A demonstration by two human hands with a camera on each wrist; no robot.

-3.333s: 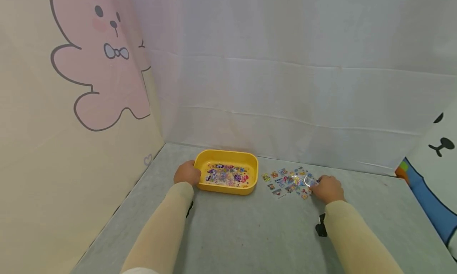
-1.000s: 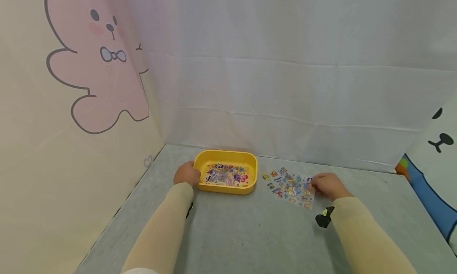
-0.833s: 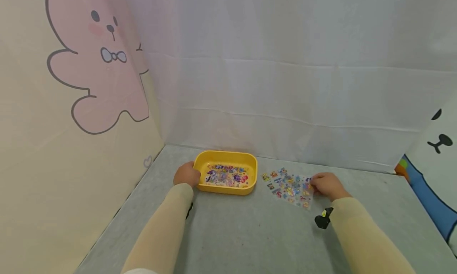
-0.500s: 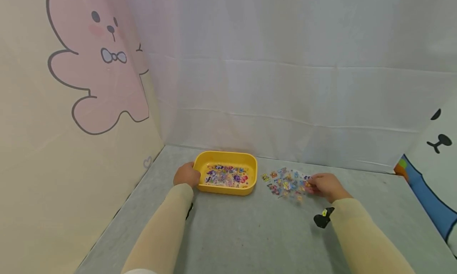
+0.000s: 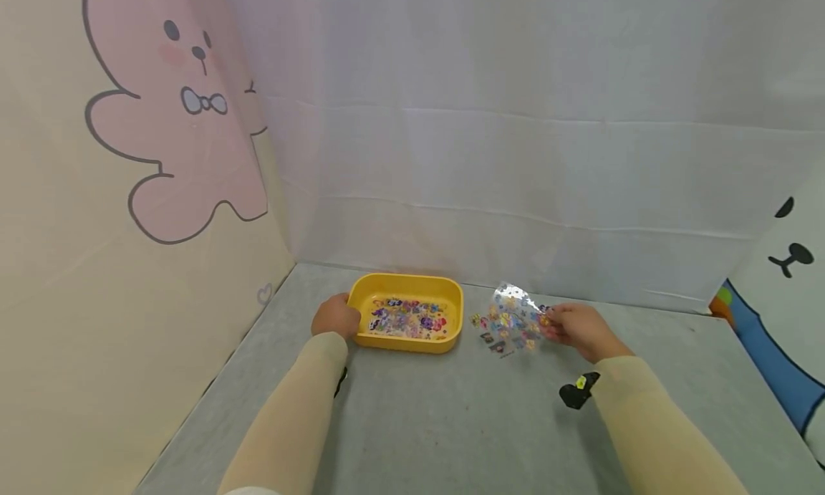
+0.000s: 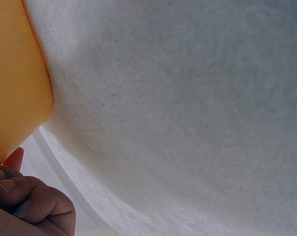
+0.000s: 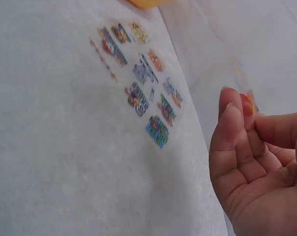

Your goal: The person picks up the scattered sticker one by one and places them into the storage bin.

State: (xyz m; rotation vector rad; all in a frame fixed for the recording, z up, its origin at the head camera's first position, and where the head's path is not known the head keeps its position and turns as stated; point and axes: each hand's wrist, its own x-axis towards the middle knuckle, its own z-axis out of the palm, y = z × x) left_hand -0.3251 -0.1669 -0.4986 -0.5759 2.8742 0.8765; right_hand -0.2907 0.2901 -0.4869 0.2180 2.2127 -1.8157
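Observation:
My left hand (image 5: pixel 336 316) grips the left end of a yellow tray (image 5: pixel 406 344). In the left wrist view curled fingers (image 6: pixel 35 196) sit at the tray's wall (image 6: pixel 15 73). Inside the tray lies a clear sticker sheet (image 5: pixel 409 319) with purple and pink figures. To the right, my right hand (image 5: pixel 583 329) pinches the edge of another clear sticker sheet (image 5: pixel 511 310) between thumb and fingers. That sheet is raised and tilted, its top catching light. Beneath it, a further sticker sheet (image 7: pixel 141 73) with small animal pictures lies flat on the table, partly covered in the head view.
A grey cloth-covered table (image 5: pixel 419 416) spans the front. White hanging fabric (image 5: pixel 515 158) closes off the back, and a cream panel with a pink bear (image 5: pixel 193 137) stands at the left. A printed white figure (image 5: pixel 793 294) is at the right.
The right hand has pinched the upper sticker sheet, lifted it off the sheet beneath and moved it a little left, tilting it up. The left hand and tray stay in place.

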